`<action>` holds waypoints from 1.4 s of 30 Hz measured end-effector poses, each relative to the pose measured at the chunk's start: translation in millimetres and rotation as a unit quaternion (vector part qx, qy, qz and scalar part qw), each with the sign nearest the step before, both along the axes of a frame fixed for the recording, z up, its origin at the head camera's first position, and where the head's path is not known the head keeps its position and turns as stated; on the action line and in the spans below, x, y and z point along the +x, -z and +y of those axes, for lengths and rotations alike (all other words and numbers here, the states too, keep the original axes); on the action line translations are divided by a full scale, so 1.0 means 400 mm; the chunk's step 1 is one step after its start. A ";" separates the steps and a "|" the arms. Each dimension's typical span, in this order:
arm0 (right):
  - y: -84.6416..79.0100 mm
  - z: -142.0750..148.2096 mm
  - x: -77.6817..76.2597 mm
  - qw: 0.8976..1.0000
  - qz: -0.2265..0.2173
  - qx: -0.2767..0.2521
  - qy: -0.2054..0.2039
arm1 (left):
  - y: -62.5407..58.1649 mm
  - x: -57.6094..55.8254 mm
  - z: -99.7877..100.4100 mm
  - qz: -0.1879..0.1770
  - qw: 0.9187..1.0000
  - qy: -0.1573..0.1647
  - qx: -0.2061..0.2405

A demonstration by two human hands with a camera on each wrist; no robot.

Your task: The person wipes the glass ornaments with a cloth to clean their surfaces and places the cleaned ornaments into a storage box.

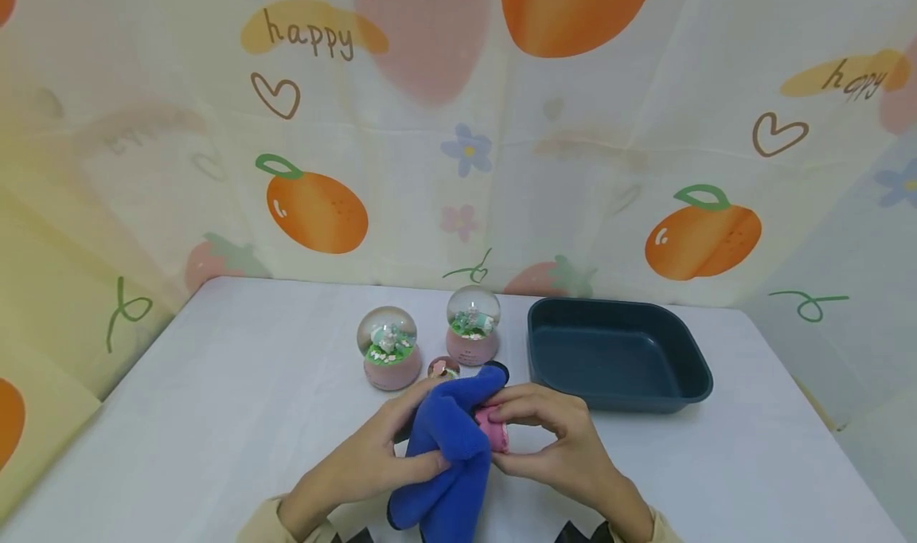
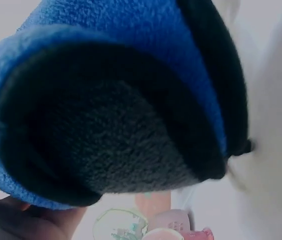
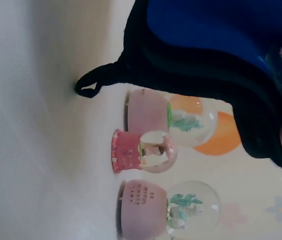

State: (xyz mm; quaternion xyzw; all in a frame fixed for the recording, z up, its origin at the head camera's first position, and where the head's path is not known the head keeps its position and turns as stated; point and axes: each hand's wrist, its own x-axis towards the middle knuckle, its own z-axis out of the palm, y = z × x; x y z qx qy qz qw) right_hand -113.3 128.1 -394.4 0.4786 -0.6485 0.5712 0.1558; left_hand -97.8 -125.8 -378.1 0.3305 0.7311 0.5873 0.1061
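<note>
Close to the near side of the white bench (image 1: pixel 179 423), seen from the head camera, two hands meet over one soft bundle: a blue cloth (image 1: pixel 451 435) with a dark edging. On the left, the left hand (image 1: pixel 376 451) has it, thumb lying across the front, fingers going in behind, grip narrow and full of fabric. Over on the right, the right hand (image 1: pixel 555 427) pinches a small pink piece (image 1: pixel 493 429) between fingers and thumb, grip closed down on it, the piece's inner end up against the cloth. Just beyond the hands, a small globe (image 1: pixel 444 368) peeks out above the blue; a large left globe (image 1: pixel 390 348) and a large back globe (image 1: pixel 473 326) stand upright near it on pink bases. To their right, a dark tray (image 1: pixel 619 368) sits on the bench, and behind it all hangs a backdrop (image 1: pixel 544 145) printed with oranges.

Left wrist now: cloth fills the frame, grey underside folded open, left-hand fingers at the lower corner. Pink and clear shapes crowd the bottom edge, probably the globes, though they're cropped and soft.

Right wrist, scene turned sideways: small globe between the two large ones, cloth hanging across the top, the pink piece just showing at the right edge.
</note>
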 end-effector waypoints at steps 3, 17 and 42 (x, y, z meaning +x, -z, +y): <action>-0.003 0.001 0.003 1.000 -0.013 -0.005 -0.001 | 0.001 -0.002 0.007 0.053 0.998 -0.002 0.032; -0.020 0.009 0.014 0.992 -0.122 0.005 0.045 | 0.010 -0.005 0.010 0.226 0.964 -0.076 0.118; -0.059 0.005 0.046 0.940 -0.335 0.045 0.041 | 0.015 0.012 0.032 0.258 0.959 -0.122 0.004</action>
